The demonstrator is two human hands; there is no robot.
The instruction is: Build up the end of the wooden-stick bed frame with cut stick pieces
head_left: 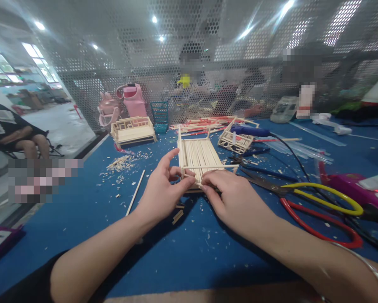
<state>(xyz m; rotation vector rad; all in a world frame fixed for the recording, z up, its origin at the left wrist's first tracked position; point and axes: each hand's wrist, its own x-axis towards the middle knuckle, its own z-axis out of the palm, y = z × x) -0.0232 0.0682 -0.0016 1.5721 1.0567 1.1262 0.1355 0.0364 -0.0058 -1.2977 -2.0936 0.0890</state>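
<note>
A small frame of thin wooden sticks [199, 155] lies on the blue table [81, 219] in the middle of the view. My left hand [162, 189] pinches the frame's near left corner between thumb and fingers. On the frame's near edge my right hand [231, 195] presses down, fingers curled onto a stick there. The two hands almost meet at that near rail.
A finished stick bed [132, 130] and a smaller stick frame [235, 141] stand farther back. Scissors with red and yellow handles [318, 206], a blue glue gun [250, 131] with black cable, loose sticks [135, 192] and wood chips [121, 164] lie around. Mesh screen behind; people beyond.
</note>
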